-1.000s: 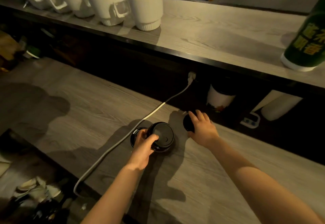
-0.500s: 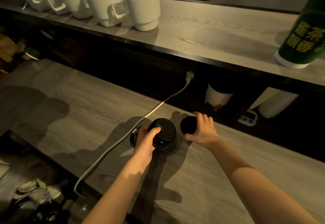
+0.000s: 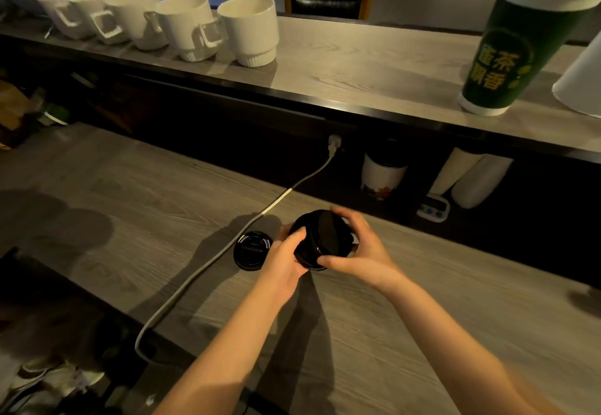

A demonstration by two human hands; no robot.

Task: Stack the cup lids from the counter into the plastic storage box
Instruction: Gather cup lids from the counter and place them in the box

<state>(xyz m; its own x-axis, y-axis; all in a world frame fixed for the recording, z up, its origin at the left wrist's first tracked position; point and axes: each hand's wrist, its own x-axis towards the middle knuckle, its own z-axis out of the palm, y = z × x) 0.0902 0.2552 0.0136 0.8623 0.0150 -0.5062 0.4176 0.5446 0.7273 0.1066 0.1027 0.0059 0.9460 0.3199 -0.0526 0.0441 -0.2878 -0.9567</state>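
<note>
Black plastic cup lids are the task objects. A small stack of lids is tilted on edge above the grey wooden counter, held between both hands. My left hand grips its left side and my right hand grips its right side and top. One more black lid lies flat on the counter just left of my left hand. No plastic storage box is in view.
A white power cable runs from a plug across the counter to its front edge. White mugs line the upper shelf, with a tall green cup at the right. Cups and a small timer sit under the shelf.
My right hand picked up the lid it was touching on the counter and brought it left against the lids in my left hand. Both hands now hold the stack together.
</note>
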